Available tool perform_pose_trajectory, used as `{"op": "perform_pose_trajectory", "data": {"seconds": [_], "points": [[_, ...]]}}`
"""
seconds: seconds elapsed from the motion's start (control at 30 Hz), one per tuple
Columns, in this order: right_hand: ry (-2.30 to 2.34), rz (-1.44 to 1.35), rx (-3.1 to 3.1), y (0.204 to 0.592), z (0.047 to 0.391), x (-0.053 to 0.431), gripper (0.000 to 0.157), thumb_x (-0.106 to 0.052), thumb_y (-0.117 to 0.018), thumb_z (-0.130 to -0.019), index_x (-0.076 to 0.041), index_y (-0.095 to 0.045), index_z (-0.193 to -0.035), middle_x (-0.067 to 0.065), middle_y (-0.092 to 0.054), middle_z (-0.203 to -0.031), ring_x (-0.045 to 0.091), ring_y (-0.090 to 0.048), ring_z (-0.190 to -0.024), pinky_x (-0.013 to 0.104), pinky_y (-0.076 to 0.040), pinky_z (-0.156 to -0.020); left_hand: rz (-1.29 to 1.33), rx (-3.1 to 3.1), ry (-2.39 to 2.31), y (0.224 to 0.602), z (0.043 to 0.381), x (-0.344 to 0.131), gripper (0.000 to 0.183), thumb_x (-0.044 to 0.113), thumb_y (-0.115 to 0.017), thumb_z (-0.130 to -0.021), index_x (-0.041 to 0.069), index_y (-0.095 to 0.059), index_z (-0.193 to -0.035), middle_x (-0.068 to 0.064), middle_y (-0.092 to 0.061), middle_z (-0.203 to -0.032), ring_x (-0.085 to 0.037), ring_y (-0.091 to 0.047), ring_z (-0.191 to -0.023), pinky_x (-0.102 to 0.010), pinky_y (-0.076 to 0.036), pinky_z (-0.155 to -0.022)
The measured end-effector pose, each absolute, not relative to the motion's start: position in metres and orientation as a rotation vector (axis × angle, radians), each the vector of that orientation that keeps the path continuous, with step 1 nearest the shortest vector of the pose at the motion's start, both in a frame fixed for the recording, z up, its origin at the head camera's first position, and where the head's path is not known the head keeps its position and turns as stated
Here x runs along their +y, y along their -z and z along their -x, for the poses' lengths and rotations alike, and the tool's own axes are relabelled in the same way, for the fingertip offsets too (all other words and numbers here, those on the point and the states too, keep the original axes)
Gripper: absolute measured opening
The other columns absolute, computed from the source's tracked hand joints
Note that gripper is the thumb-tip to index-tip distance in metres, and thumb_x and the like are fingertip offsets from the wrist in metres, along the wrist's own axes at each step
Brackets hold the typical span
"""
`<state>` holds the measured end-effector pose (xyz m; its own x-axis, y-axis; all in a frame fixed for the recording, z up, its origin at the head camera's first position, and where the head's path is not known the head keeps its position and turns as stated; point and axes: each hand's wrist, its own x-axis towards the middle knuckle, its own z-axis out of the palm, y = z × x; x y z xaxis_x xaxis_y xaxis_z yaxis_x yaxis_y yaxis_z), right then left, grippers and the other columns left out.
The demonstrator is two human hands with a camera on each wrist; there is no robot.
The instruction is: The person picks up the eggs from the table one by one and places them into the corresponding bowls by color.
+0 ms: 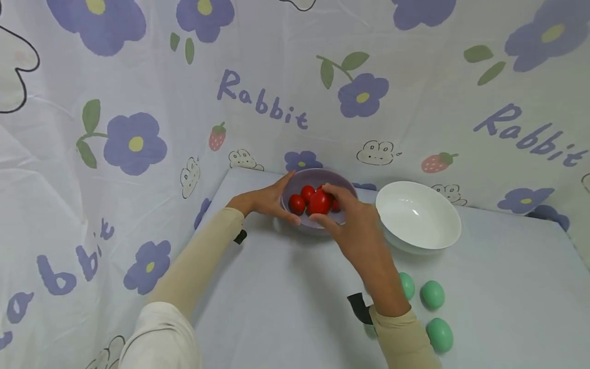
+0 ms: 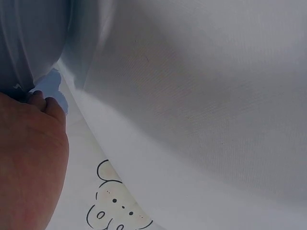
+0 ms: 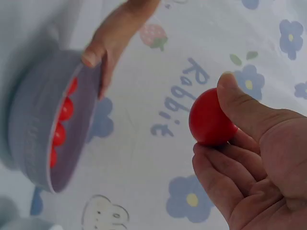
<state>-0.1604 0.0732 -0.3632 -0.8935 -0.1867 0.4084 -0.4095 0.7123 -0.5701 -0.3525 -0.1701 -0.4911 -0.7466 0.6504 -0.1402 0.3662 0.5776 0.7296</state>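
Observation:
My left hand (image 1: 264, 200) holds the side of a purple bowl (image 1: 318, 176) at the back of the table, thumb along its near side. In the left wrist view, its curled fingers (image 2: 52, 108) lie close against the bowl's outside. Above the bowl, my right hand (image 1: 361, 230) pinches a smooth red egg (image 3: 208, 117) between thumb and fingertips. The right wrist view shows this egg apart from the bowl. Several more red eggs (image 1: 297, 204) lie inside the bowl, partly hidden by the held one.
A white bowl (image 1: 417, 215) stands right of the purple one, with only bare inside showing. Several green eggs (image 1: 433, 294) lie on the white table (image 1: 272, 302) beside my right forearm. A flower-printed cloth (image 1: 276, 61) hangs behind and along the left.

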Motion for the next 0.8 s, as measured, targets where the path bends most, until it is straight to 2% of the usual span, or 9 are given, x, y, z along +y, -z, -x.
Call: {"op": "perform_pose_trajectory", "data": {"seconds": [0.23, 0.3, 0.4, 0.53, 0.6, 0.8], "points": [[-0.830, -0.383, -2.534, 0.344, 0.175, 0.086, 0.065, -0.024, -0.089, -0.088, -0.007, -0.060, -0.144, 0.017, -0.077, -0.115, 0.027, -0.064, -0.071, 0.037, -0.060, -0.065, -0.805, 2.437, -0.971, 0.489, 0.351, -0.172, 0.149, 0.066, -0.091, -0.071, 0.020, 0.012, -0.170, -0.002, -0.009, -0.177, -0.025, -0.020, -0.159, -0.051, -0.033, -0.124], [-0.820, -0.373, -2.541, 0.342, 0.182, 0.089, 0.064, -0.023, -0.088, -0.089, -0.005, -0.059, -0.144, 0.019, -0.077, -0.114, 0.028, -0.066, -0.069, 0.039, -0.061, -0.066, -0.807, 2.436, -0.973, 0.488, 0.351, -0.172, 0.150, 0.067, -0.091, -0.071, 0.020, 0.012, -0.170, -0.002, -0.008, -0.177, -0.026, -0.021, -0.159, -0.052, -0.034, -0.124], [-0.812, -0.350, -2.610, 0.347, 0.196, 0.090, 0.063, -0.021, -0.088, -0.089, -0.005, -0.059, -0.142, 0.018, -0.076, -0.100, 0.027, -0.059, -0.061, 0.038, -0.058, -0.059, -0.807, 2.438, -0.966, 0.488, 0.352, -0.172, 0.150, 0.068, -0.090, -0.071, 0.020, 0.012, -0.170, -0.002, -0.007, -0.177, -0.026, -0.020, -0.159, -0.052, -0.034, -0.124], [-0.775, -0.319, -2.766, 0.366, 0.218, 0.088, 0.059, -0.022, -0.088, -0.089, -0.003, -0.059, -0.137, 0.018, -0.075, -0.098, 0.031, -0.068, -0.075, 0.043, -0.062, -0.070, -0.804, 2.431, -0.972, 0.489, 0.351, -0.173, 0.150, 0.067, -0.091, -0.071, 0.020, 0.013, -0.170, -0.002, -0.005, -0.178, -0.025, -0.018, -0.160, -0.052, -0.032, -0.125], [-0.731, -0.313, -2.846, 0.379, 0.228, 0.086, 0.058, -0.022, -0.089, -0.088, -0.002, -0.059, -0.134, 0.019, -0.076, -0.103, 0.034, -0.073, -0.084, 0.046, -0.063, -0.079, -0.800, 2.425, -0.976, 0.489, 0.350, -0.173, 0.150, 0.067, -0.091, -0.071, 0.021, 0.013, -0.170, -0.002, -0.005, -0.178, -0.025, -0.018, -0.160, -0.052, -0.032, -0.125], [-0.572, -0.334, -3.017, 0.414, 0.249, 0.083, 0.054, -0.018, -0.092, -0.085, 0.002, -0.062, -0.126, 0.020, -0.074, -0.110, 0.039, -0.073, -0.099, 0.052, -0.061, -0.090, -0.833, 2.410, -1.000, 0.488, 0.349, -0.170, 0.149, 0.063, -0.092, -0.073, 0.019, 0.012, -0.170, -0.002, -0.006, -0.177, -0.025, -0.018, -0.160, -0.052, -0.031, -0.125]]}}
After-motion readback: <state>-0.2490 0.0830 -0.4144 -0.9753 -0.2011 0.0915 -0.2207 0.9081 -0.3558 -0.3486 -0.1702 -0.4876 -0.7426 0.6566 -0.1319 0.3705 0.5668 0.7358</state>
